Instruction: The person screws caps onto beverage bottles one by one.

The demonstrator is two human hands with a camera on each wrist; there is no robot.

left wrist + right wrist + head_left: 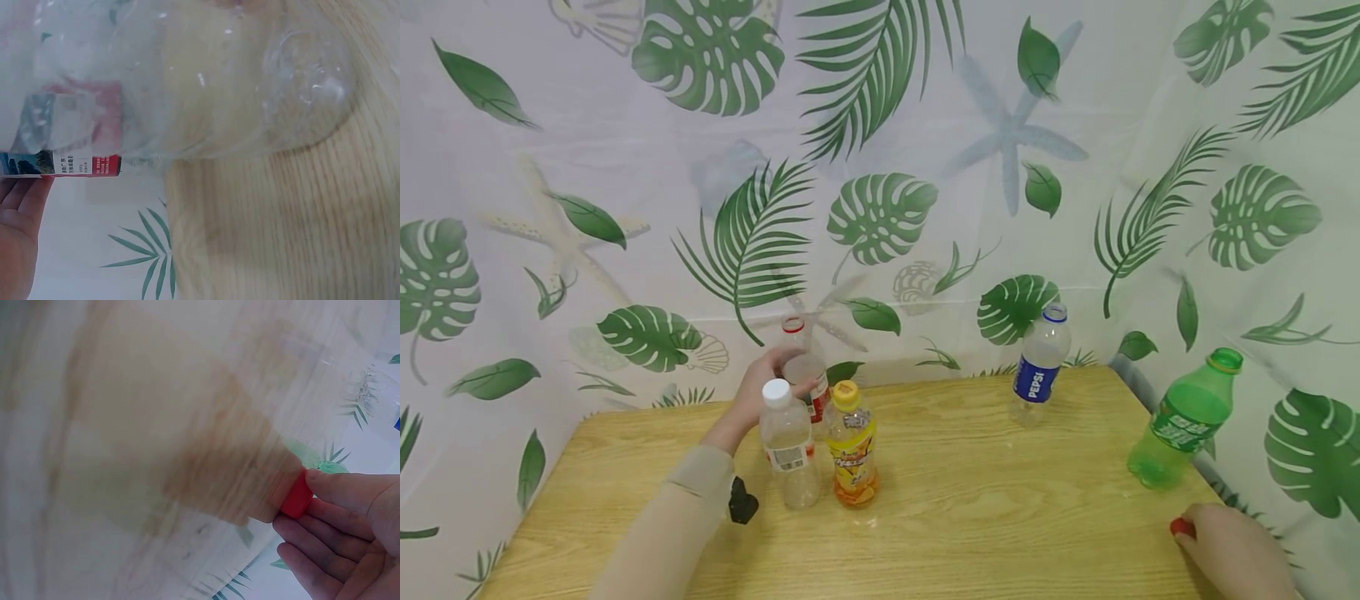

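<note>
At the back of the table, my left hand [760, 392] grips an uncapped clear plastic bottle [817, 402] with a red neck ring and red label. That label also shows beside the left hand's fingers in the left wrist view. Just in front stands a white-capped clear bottle [800, 485], which fills much of the left wrist view [219, 94]. Beside it is a yellow-capped bottle [853, 458] with a little orange drink inside. Over the table's right edge, my right hand [1236, 546] pinches a red bottle cap [298, 495] between thumb and fingers.
An uncapped Pepsi bottle [1037, 375] stands at the back right of the wooden table [970, 517]. Near the right edge is an uncapped green bottle [1183, 425]. A leaf-patterned cloth [880, 125] hangs close behind and along the right side.
</note>
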